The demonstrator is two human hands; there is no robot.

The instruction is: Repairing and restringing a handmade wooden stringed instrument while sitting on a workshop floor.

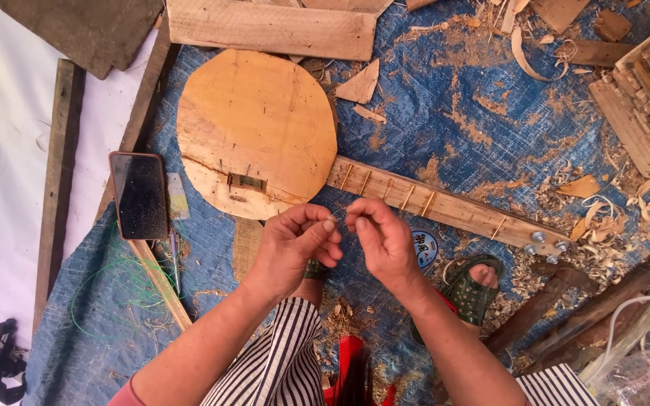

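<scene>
Head view, looking down at a blue tarp [453,113] on the floor, littered with wood shavings [603,248].

Hands: left hand [295,244] and right hand [385,240] meet at centre frame, fingertips pinched together on something very thin, probably a fine string or wire; too small to make out clearly. Both hands are closed in a pinch grip, almost touching each other.

Work piece: a hand-made wooden stringed instrument lies just above the hands. Round flat body [257,128] at upper centre-left; fretted neck [438,207] runs from it toward the right, ending in metal tuning pegs [547,244]. A small bridge piece [246,183] sits near the body's lower edge.

State, judged: body, neck, frets and pegs look fitted; no strings visibly run along the neck, so stringing appears unfinished.

Surroundings: dark phone [139,194] at left on a wooden strip; loose green wire [114,289] at lower left; planks [272,28] along the top; stacked slats [641,113] at upper right. A sandalled foot [475,289] rests lower right, below the neck.
</scene>
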